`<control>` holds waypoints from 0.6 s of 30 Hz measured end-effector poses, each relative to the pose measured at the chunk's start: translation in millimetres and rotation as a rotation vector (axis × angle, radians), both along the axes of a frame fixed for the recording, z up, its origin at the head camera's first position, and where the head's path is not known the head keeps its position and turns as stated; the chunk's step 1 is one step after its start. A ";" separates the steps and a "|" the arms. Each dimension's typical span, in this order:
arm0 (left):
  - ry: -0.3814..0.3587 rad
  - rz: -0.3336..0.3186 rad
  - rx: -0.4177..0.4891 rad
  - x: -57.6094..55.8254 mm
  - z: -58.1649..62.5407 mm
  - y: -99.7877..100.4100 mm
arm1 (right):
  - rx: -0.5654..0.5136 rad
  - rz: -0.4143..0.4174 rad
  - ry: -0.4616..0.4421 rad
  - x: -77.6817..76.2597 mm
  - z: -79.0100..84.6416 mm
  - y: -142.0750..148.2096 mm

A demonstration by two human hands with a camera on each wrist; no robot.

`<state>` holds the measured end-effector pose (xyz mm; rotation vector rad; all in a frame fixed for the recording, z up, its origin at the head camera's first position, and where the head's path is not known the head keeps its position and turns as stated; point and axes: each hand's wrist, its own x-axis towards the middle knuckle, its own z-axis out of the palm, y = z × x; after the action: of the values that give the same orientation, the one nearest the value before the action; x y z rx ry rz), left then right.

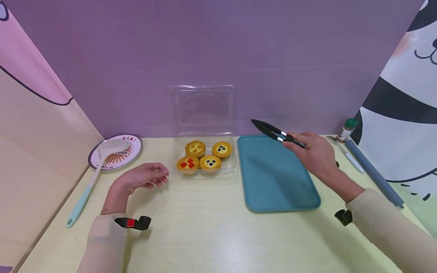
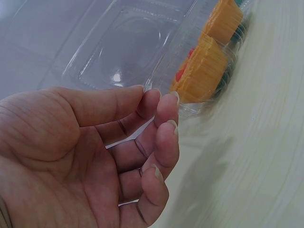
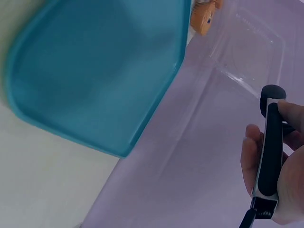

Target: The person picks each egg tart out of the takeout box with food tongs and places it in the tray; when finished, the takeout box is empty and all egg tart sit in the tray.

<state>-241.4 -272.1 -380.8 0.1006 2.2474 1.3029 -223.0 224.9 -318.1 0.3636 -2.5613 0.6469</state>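
On and above the table [image 1: 211,235]:
- Left hand [image 1: 141,178], fingers loosely curled, holding nothing, just beside the clear container [image 1: 230,166]
- Right hand [image 1: 315,153], gripping black tongs [image 1: 268,129], raised above the blue tray [image 1: 276,193]
- Clear container, lid upright, four tarts [image 1: 195,148] inside, left of the tray
- Patterned plate [image 1: 137,146], far left, pale skimmer [image 1: 96,171] resting across it

The pale table [image 1: 205,227] carries a plate [image 1: 136,149], container [image 1: 229,164] and tray [image 1: 278,185].

The container [image 1: 228,163] holds four tarts [image 1: 209,161]. Immediately right of the container: tray [image 1: 280,195]. Left of the container: plate [image 1: 137,149], with skimmer [image 1: 93,179] resting on it. Far right of the container: jar [image 1: 346,132].
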 end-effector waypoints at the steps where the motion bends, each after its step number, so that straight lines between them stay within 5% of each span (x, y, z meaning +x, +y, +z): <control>1: -0.001 -0.001 0.001 0.0 0.1 0.1 | -0.003 0.011 -0.012 -0.5 0.3 -2.1; 9: 0.003 -0.003 -0.002 0.1 3.2 0.4 | 0.014 0.053 -0.091 -7.1 2.0 -13.1; 18: -0.003 0.003 -0.007 0.9 1.7 0.0 | 0.051 -0.013 -0.232 -13.2 1.9 -28.6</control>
<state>-240.5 -272.1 -379.1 0.0928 2.2502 1.2952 -236.2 196.3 -316.2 0.3034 -2.8025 0.6532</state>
